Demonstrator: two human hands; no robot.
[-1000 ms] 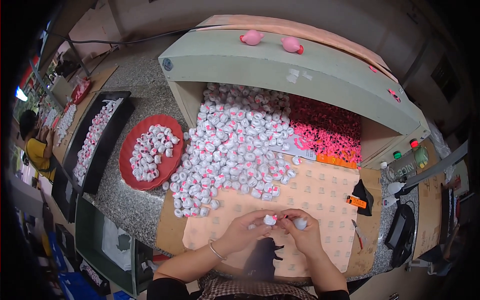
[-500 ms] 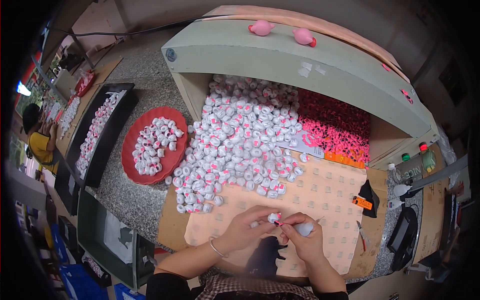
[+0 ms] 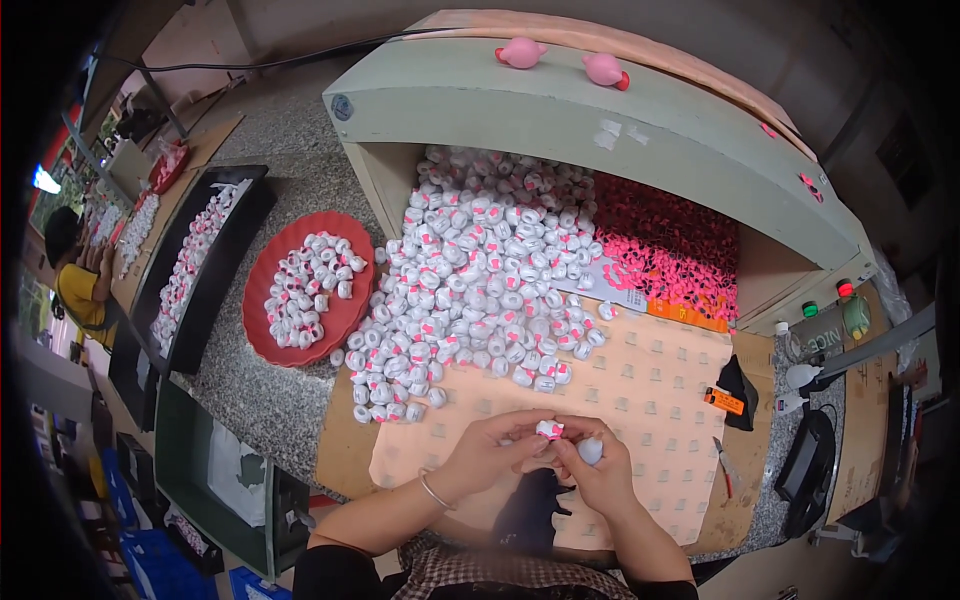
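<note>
My left hand point(image 3: 490, 448) and my right hand point(image 3: 598, 468) meet over a peach paper sheet point(image 3: 640, 390) near the table's front edge. Between both sets of fingertips sits a small white toy piece with pink marks point(image 3: 549, 429). A second white piece point(image 3: 590, 450) rests in my right hand's fingers. A big heap of the same white and pink pieces point(image 3: 480, 280) lies just beyond my hands, spilling out of a pale green open-fronted box point(image 3: 560, 110). A pile of small pink parts point(image 3: 670, 245) fills the right side of that box.
A red round tray point(image 3: 345, 315) holding white pieces sits left of the heap. Long black trays point(image 3: 215, 270) lie farther left. Small bottles point(image 3: 805, 375), an orange cutter point(image 3: 722, 400) and pliers point(image 3: 725, 465) are at the right. A person in yellow point(image 3: 75, 275) sits at far left.
Both hands stayed together in the same spot, turning the small white piece slightly between the fingertips. The head view shifted a little.
</note>
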